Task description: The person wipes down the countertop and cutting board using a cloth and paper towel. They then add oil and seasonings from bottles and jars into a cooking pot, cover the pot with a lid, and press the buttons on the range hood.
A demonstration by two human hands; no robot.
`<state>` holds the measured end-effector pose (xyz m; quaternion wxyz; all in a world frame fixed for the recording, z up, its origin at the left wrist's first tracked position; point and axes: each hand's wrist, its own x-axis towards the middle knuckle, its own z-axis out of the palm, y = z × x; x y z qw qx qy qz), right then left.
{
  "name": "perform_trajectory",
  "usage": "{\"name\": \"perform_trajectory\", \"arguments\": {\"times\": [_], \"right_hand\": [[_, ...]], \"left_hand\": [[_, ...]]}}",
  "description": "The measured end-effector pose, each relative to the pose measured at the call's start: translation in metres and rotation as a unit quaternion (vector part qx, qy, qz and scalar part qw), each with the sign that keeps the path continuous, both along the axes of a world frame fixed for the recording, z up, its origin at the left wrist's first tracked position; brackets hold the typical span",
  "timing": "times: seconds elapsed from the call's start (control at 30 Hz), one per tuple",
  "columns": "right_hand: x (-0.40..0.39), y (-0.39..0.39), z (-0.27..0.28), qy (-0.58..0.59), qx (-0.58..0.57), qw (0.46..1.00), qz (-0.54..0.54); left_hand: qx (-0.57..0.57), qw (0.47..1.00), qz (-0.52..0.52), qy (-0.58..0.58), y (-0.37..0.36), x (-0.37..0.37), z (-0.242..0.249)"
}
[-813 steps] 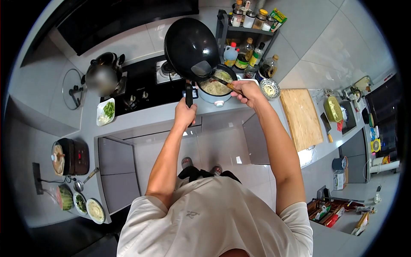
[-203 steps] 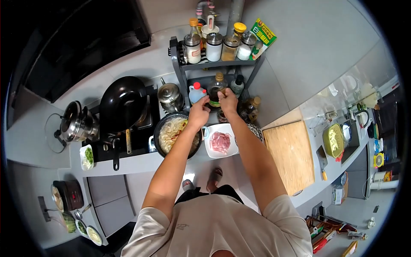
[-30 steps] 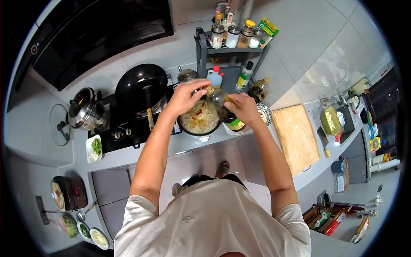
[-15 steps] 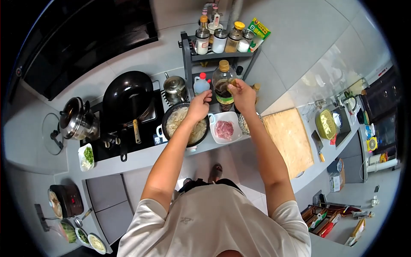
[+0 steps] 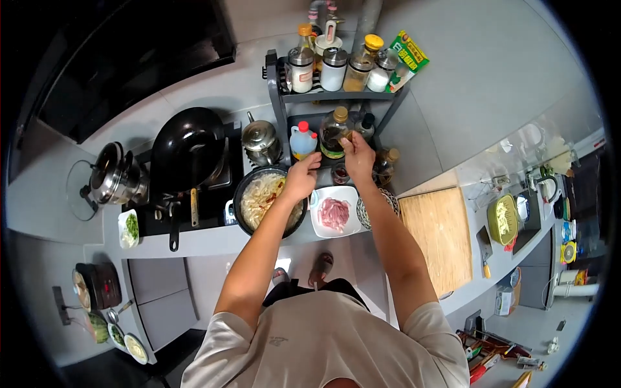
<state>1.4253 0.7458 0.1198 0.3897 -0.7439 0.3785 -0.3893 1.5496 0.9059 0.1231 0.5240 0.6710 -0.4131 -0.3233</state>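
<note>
Right by the grey rack, my right hand (image 5: 359, 158) is closed around the brownish handle of a dark bottle (image 5: 333, 134) with a gold cap. Fingers bent together, my left hand (image 5: 303, 174) is raised over the right rim of a pot (image 5: 240, 216) of pale strands with reddish-brown bits. What it holds, if anything, I cannot tell. Close beyond those fingers is a small jug (image 5: 301, 143) with a red cap. Sliced pink meat (image 5: 334, 215) lies in a white square bowl (image 5: 352, 226) between my forearms. A patterned bowl (image 5: 372, 216) is partly hidden by my right forearm.
A black wok (image 5: 187, 149) and a steel pot (image 5: 119, 184) occupy the stove. Spice jars (image 5: 333, 70) line the rack's upper shelf (image 5: 336, 97). To the right are a wooden cutting board (image 5: 436, 239), a cleaver (image 5: 484, 246) and a green basket (image 5: 493, 223). A kettle (image 5: 260, 139) stands behind the pot.
The dark bottle has gone back into the rack with my right hand. My left hand stays near the pot's rim. The view has shifted, and reddish-brown bits show more clearly in the pot.
</note>
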Motion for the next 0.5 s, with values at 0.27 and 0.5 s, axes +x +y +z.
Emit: {"name": "perform_trajectory", "arguments": {"times": [0.27, 0.5], "right_hand": [[0.024, -0.007, -0.052, 0.020, -0.028, 0.999, -0.027], [0.006, 0.014, -0.029, 0.198, -0.045, 0.979, -0.033]], "left_hand": [[0.044, 0.998, 0.019, 0.039, 0.036, 0.000, -0.004], [0.046, 0.999, -0.001, 0.019, 0.020, -0.010, -0.006]]}}
